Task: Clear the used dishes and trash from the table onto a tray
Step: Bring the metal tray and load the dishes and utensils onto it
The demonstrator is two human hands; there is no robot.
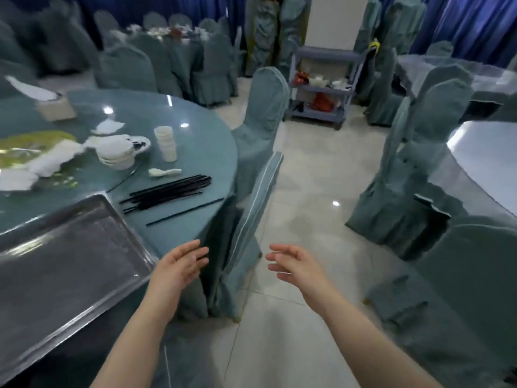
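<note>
A bare metal tray (64,259) lies on the near edge of the round teal table (195,135). Beyond it lie a bundle of black chopsticks (167,193), a white spoon (163,172), a stack of paper cups (166,144), stacked white bowls (117,152) and crumpled napkins (53,161). My left hand (179,267) hovers just right of the tray's corner, fingers straight, holding nothing. My right hand (296,264) floats over the floor with relaxed fingers and nothing in it.
A covered chair (251,219) stands against the table edge between my hands, another (265,107) behind it. A tissue box (56,106) sits at the table's far left. A grey cart (321,88) with dishes stands across the tiled floor. More covered chairs (414,175) line the right.
</note>
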